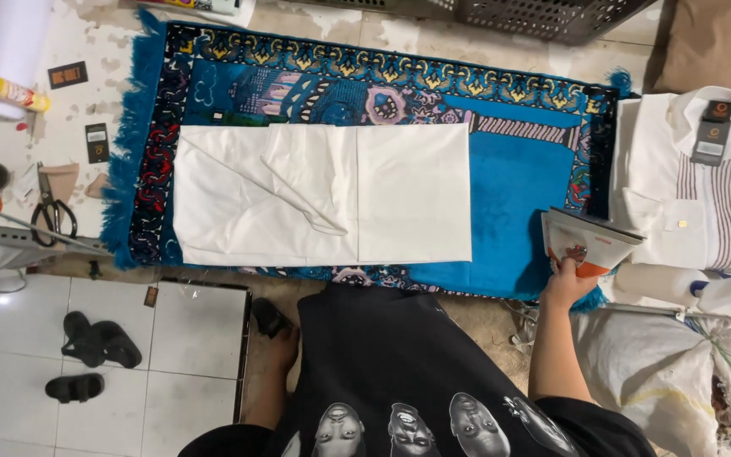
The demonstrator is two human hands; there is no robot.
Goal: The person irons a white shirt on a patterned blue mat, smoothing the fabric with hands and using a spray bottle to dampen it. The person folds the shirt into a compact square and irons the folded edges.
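Note:
A white folded garment lies flat on a blue patterned rug that covers the work surface. My right hand grips the handle of a white and orange clothes iron, which stands at the rug's right edge, apart from the garment. My left hand is hidden; only a forearm shows beside my black printed shirt, hanging below the surface edge.
A folded white shirt with striped front and tags lies right of the rug. A white spray bottle lies below it. Scissors, a yellow bottle and tags sit left. Sandals are on the tiled floor; a dark basket at top.

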